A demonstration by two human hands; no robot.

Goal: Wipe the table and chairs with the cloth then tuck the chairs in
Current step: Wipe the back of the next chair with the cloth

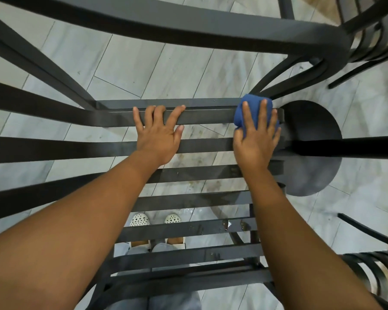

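I look straight down through a black slatted chair (195, 229) below me. My left hand (158, 130) grips a far slat of its seat, fingers curled over the top edge. My right hand (254, 137) presses a folded blue cloth (241, 113) onto the right end of that same slat, near the chair's right corner. The fingers lie spread over the cloth. Several slats close to me show wet spots.
A round black table base (316, 171) rests on the grey tiled floor (143, 63) right of the chair. More black chairs stand at top right (372, 41) and bottom right (372, 271). My feet in white shoes (141, 220) show through the slats.
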